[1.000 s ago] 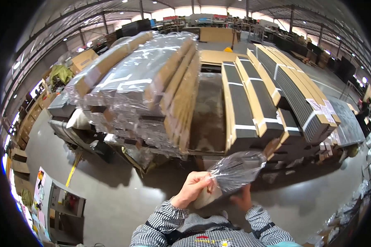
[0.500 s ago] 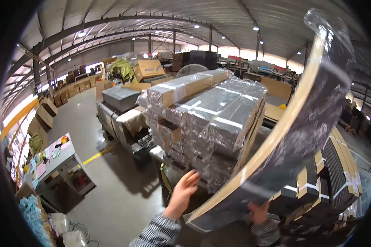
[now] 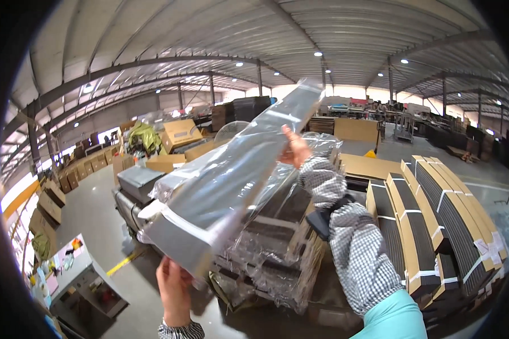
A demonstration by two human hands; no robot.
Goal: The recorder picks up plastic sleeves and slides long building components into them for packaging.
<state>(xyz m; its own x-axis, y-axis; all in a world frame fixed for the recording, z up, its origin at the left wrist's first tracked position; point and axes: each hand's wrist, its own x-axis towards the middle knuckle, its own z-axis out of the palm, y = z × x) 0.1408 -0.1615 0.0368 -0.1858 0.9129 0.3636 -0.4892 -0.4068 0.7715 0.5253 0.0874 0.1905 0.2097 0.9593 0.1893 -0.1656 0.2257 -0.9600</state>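
Clear plastic film lies under the right hand (image 3: 295, 148), whose fingers curl on the right edge of a long package (image 3: 226, 175), while the left hand (image 3: 174, 288) has bent fingers against its near end, whether pinching or only propping I cannot tell. Inside the film sits something flat and dark grey, crossed by white straps, slanting upward over a stack of film-wrapped packages (image 3: 266, 248). To the right, tan cardboard edges bundles of dark strips (image 3: 449, 206), bound with white straps. At the lower left, a grey cabinet (image 3: 90, 282) has open compartments, one holding a reddish item too small to identify. Farther back stands a cardboard carton (image 3: 181, 134), its contents hidden, beside a yellow-green sack (image 3: 146, 137).
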